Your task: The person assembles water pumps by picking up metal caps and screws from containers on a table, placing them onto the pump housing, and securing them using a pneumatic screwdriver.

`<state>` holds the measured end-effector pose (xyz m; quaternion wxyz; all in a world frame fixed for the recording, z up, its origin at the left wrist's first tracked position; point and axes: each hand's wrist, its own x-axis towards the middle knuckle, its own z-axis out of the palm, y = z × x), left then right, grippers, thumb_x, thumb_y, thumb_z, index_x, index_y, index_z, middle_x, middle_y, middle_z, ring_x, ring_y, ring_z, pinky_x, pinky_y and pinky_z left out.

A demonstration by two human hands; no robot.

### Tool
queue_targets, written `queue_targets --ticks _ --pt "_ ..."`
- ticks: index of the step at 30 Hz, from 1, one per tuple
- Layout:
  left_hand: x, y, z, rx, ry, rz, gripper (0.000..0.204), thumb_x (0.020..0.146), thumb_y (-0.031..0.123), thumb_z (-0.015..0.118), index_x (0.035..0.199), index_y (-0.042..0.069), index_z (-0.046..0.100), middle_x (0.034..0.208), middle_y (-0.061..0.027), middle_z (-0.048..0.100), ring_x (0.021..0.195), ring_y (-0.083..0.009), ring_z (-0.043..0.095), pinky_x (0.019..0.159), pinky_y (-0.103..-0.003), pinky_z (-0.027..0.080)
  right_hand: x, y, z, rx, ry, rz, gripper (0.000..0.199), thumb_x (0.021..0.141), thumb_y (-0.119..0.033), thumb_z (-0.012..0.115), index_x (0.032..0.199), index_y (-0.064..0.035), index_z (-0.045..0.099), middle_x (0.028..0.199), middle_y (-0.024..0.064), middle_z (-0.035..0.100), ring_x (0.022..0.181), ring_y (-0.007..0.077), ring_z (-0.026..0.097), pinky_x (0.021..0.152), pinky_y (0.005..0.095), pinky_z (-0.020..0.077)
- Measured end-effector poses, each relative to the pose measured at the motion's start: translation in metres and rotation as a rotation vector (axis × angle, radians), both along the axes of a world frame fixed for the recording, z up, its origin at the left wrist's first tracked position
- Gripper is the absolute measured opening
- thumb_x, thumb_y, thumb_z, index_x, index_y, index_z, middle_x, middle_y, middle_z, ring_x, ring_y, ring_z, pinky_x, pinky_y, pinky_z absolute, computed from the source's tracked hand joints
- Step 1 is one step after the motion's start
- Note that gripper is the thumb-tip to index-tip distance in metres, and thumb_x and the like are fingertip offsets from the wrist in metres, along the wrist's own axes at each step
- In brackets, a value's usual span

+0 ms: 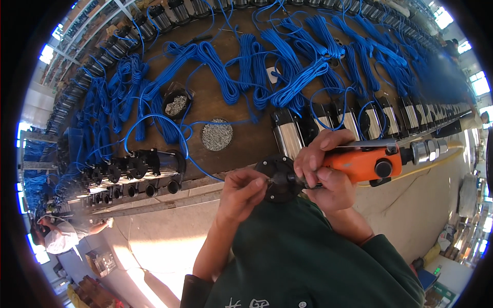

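Note:
My right hand (328,179) is wrapped round an orange air-powered driver (362,163), whose metal hose fitting points right. The driver's nose end reaches left over a round black flange (282,192) with small screws around its rim. Beside the flange's left edge, my left hand (242,194) is closed in a pinch. Whatever sits between its fingertips is too small to name. The flange is close in front of my body, at the bench's near edge, and my fingers hide part of it.
Blue cable coils (218,74) cover much of the brown bench (231,164). A round heap of small metal screws (216,134) and a black bowl (177,102) lie left of centre. Metal cylinders (288,132) line the edge. A yellow hose (436,167) runs right; another person (61,236) is far left.

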<state>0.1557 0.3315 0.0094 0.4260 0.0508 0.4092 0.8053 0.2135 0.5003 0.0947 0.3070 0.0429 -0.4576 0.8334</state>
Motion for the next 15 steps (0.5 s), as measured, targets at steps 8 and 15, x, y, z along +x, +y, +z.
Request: queue_targets --ticks 8,15 --pt "0.049 0.023 0.000 -0.560 1.264 0.031 0.017 0.079 0.007 0.070 0.096 0.002 0.068 0.062 -0.0073 0.055 0.050 -0.0182 0.053 0.046 -0.030 0.041 0.056 0.016 -0.027 0.200 -0.184 0.058 0.028 0.076 0.002 0.058 0.099 -0.0052 0.044 0.082 0.0084 0.051 0.058 0.0152 0.052 0.060 0.0304 0.0469" --pt "0.065 0.028 -0.012 -0.795 1.390 -0.058 0.022 0.079 0.012 0.069 0.100 0.006 0.065 0.066 -0.0067 0.061 0.058 -0.0239 0.062 0.048 -0.034 0.047 0.059 0.022 -0.034 0.765 -0.271 0.127 0.028 0.074 0.003 0.057 0.099 -0.0036 0.045 0.082 0.0117 0.053 0.058 0.0166 0.053 0.066 0.0322 0.0496"
